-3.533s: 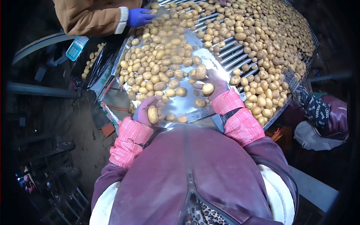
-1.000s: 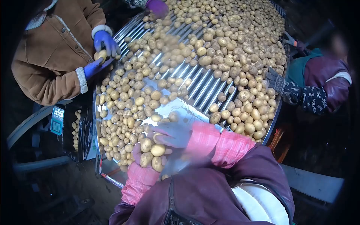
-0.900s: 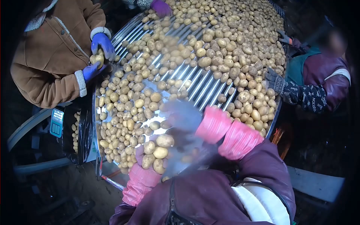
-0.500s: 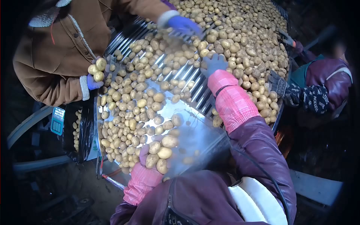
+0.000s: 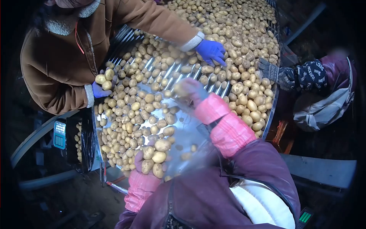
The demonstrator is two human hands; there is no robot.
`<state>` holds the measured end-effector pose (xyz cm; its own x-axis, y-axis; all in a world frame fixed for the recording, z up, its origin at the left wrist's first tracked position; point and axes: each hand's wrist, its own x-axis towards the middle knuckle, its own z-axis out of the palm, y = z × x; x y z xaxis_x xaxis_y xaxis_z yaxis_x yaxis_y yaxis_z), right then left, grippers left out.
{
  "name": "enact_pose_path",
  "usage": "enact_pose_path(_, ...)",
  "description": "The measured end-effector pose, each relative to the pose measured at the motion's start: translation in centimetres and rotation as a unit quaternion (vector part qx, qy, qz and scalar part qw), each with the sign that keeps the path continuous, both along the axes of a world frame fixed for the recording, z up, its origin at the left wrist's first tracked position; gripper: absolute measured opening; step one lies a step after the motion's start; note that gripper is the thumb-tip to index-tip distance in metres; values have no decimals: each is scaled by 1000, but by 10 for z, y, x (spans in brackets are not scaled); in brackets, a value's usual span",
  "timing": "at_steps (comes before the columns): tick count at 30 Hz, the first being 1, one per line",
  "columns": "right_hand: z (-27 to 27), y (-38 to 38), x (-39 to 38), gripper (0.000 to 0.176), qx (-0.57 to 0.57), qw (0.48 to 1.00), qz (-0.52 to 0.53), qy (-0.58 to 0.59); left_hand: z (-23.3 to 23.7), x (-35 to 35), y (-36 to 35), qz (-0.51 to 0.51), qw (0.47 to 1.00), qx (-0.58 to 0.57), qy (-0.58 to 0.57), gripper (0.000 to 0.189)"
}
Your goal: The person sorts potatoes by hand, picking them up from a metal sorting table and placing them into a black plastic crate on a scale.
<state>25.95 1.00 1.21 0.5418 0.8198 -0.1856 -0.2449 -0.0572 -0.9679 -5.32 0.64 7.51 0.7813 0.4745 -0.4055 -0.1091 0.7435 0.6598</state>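
My left hand point(image 5: 138, 162), gloved, with a pink checked sleeve cover, is at the near edge of the sorting table, its fingers curled around several large potatoes point(image 5: 159, 157). My right hand point(image 5: 195, 92) is over the metal rollers point(image 5: 223, 91), smeared by motion. A yellowish potato point(image 5: 181, 90) shows at its fingertips. Between my hands is the shiny metal table surface point(image 5: 190, 135), with a few loose potatoes on it. More potatoes point(image 5: 127, 126) are spread to the left of my hands.
A co-worker in a brown jacket point(image 5: 57, 68) reaches over the rollers with one blue-gloved hand point(image 5: 212, 52) and holds potatoes in the other point(image 5: 100, 91). At right, another person's grey-gloved hand point(image 5: 268, 70) touches the potato heap point(image 5: 244, 34). A teal device point(image 5: 59, 134) hangs at left.
My right hand has come back from the potato heap toward me, and a potato now shows at its fingers. The brown-jacketed co-worker's blue-gloved hand has moved right and nearer. My left hand keeps its potatoes.
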Motion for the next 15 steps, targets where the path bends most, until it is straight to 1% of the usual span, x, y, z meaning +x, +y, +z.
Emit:
enact_pose_path(1, 34, -15, 1, 31, -5, 993, -77, 88, -1, -1, 2, -10, 997, -44, -61, 63)
enact_pose_path(3, 43, -40, 18, 27, 31, 971, -206, 119, -8, -2, 5, -30, 974, -136, -179, 66)
enact_pose_path(5, 33, -64, 63, 25, 34, 967, -251, 17, -12, -3, 3, 9, 987, -117, -110, 66)
enact_pose_path(6, 34, -75, 101, 24, -8, 969, -244, -28, -13, -3, 2, 29, 991, -109, -75, 66)
enact_pose_path(7, 14, -87, 146, 24, -50, 959, -218, -173, -17, -3, -1, 30, 999, -22, -9, 69)
enact_pose_path(8, -4, -94, 185, 24, -90, 926, -187, -315, -18, -3, 0, 16, 999, -23, -21, 70)
enact_pose_path(9, 10, -98, 204, 32, -226, 906, -134, -332, -18, -1, 3, 2, 999, -24, -34, 70)
enact_pose_path(10, 24, -97, 217, 43, -356, 867, -77, -341, -18, 0, 6, -12, 999, -24, -45, 70)
enact_pose_path(11, 22, -92, 226, 44, -403, 818, -27, -409, -19, 0, 6, -2, 997, -62, -54, 71)
enact_pose_path(13, 24, -79, 232, 48, -479, 696, 76, -529, -25, -1, 7, 21, 988, -136, -70, 72)
enact_pose_path(14, 25, -76, 235, 50, -491, 683, 126, -526, -27, -3, 7, 20, 986, -145, -73, 73)
enact_pose_path(15, 44, -70, 227, 51, -501, 669, 175, -521, -29, -5, 8, 19, 985, -154, -76, 73)
